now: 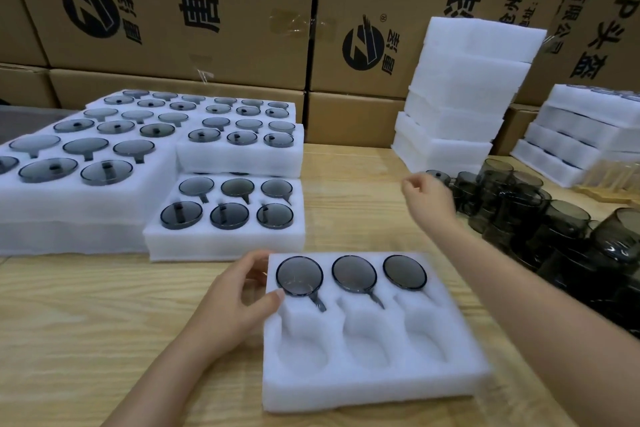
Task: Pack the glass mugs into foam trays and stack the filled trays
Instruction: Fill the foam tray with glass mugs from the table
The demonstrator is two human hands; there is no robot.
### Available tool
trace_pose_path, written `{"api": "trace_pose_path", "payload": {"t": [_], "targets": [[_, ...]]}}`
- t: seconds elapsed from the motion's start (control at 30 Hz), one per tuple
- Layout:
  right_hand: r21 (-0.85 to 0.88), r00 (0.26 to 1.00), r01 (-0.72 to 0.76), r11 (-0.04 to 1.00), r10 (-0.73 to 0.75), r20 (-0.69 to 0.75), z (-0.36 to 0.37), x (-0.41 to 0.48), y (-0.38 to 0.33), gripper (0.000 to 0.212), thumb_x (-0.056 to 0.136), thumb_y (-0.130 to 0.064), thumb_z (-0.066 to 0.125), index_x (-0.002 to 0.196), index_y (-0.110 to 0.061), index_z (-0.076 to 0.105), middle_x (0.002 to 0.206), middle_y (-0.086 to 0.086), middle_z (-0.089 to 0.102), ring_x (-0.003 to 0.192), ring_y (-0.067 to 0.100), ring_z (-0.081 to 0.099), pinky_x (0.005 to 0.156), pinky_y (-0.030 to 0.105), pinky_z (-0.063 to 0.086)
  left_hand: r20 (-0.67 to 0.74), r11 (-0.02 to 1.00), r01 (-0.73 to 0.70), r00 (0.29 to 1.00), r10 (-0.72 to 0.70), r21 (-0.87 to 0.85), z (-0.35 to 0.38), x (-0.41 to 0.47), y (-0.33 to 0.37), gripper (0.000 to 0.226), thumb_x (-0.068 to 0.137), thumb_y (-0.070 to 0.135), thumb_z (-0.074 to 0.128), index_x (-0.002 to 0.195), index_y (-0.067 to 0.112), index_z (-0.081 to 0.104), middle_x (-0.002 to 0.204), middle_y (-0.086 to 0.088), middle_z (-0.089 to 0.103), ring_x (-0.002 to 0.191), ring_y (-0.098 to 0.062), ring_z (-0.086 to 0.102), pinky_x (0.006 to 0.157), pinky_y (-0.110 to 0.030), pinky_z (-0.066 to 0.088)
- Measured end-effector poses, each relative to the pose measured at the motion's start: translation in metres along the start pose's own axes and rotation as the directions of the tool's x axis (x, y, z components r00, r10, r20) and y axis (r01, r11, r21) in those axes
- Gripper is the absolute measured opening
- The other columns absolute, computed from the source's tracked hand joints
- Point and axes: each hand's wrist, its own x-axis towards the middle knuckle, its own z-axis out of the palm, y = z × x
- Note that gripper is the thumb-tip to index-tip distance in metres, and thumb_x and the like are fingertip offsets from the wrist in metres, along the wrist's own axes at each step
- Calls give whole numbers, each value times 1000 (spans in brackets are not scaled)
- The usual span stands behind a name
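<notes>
The tray [374, 388] lies on the table [86, 322] between the two arms. The left hand [235, 302] grips its left edge, thumb on top and fingers curled round the far corner. There is bare wood left of that hand, and more bare wood past the tray, between the two hands. The right arm crosses over the tray's right side. The right hand [427, 198] is up in the air, far past the tray. Its fingers are loosely curled, it is a bit blurry, and I see nothing in it. Just past and to the right of that hand sit many loose mugs [519, 204], packed close together. Past the left hand are full trays [225, 211], some stacked, and they fill that side. Past the right hand is a tall stack [460, 97] of white foam, tilted a little. More foam [581, 135] is stacked further right. The table is light wood with a grain. Big brown boxes [173, 10] with black print make a wall behind it all. The tray is thick white foam with six holes. The three far holes each hold a mug: first mug [299, 276], second mug [354, 274], third mug [404, 271]. The mugs are round, smoky grey glass, and their handles sit in slots that point toward the person. The three near holes are open.
</notes>
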Motion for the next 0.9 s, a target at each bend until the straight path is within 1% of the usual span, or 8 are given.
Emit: {"api": "trace_pose_path", "payload": {"t": [0.07,0.2,0.3,0.4,0.53,0.67,0.8,0.9], "targets": [[-227,1000,-13,974,9,-18,-11,29,27,31,89,-17,47,117,-9,58,122,12,54,102,29,55,82,36,46,-12,1000,3,1000,-3,15,-1,1,-1,58,58,52,57,112,31,58,106,12,68,100,-3,61,83,-17,46],[-438,979,-114,892,175,102,-13,56,58,50,91,-20,51,137,-5,37,137,14,38,112,34,50,87,41,46,-25,1000,2,1000,-2,22,-2,1,-1,57,58,52,57,110,29,59,105,11,68,98,-4,62,83,-19,45],[-538,967,-84,839,200,161,-7,62,64,47,92,-18,49,134,1,37,134,20,41,117,37,46,89,40,43,-25,1000,1,1000,0,16,-2,1,0,53,59,50,58,108,30,60,104,14,68,98,-3,62,81,-16,46],[-525,983,-103,845,168,76,-7,61,63,47,91,-9,46,135,1,34,123,23,50,107,39,52,75,38,44,-30,1000,-6,1000,6,14,-2,1,0,50,61,49,58,108,32,60,104,18,68,97,-3,63,81,-17,46],[-624,991,-81,777,129,32,-11,40,61,20,90,-18,52,106,-6,55,102,15,58,90,33,56,65,33,44,-29,1000,1,1000,0,5,-3,1,-1,48,62,49,58,108,34,60,104,17,68,98,-6,63,83,-24,49],[-571,997,-60,819,81,12,-13,6,61,22,90,-32,58,86,-12,66,97,11,62,89,31,58,70,38,51,-30,999,20,999,-21,-25,-2,1,0,49,60,50,58,107,35,60,103,14,69,95,-6,63,79,-18,48],[-440,998,-37,897,11,-61,-17,-37,64,26,86,-42,64,83,-17,69,121,9,44,116,27,37,81,36,42,-28,998,40,999,-41,-48,-1,0,2,49,59,47,60,106,34,60,102,9,69,92,-4,63,75,-12,46],[-245,999,0,969,-11,-42,-20,-72,68,21,83,-34,69,71,-17,62,137,11,39,130,26,29,87,31,31,-38,996,62,997,-64,-62,0,1,3,43,65,31,61,108,29,60,104,6,68,91,-1,62,72,-8,44]]}}
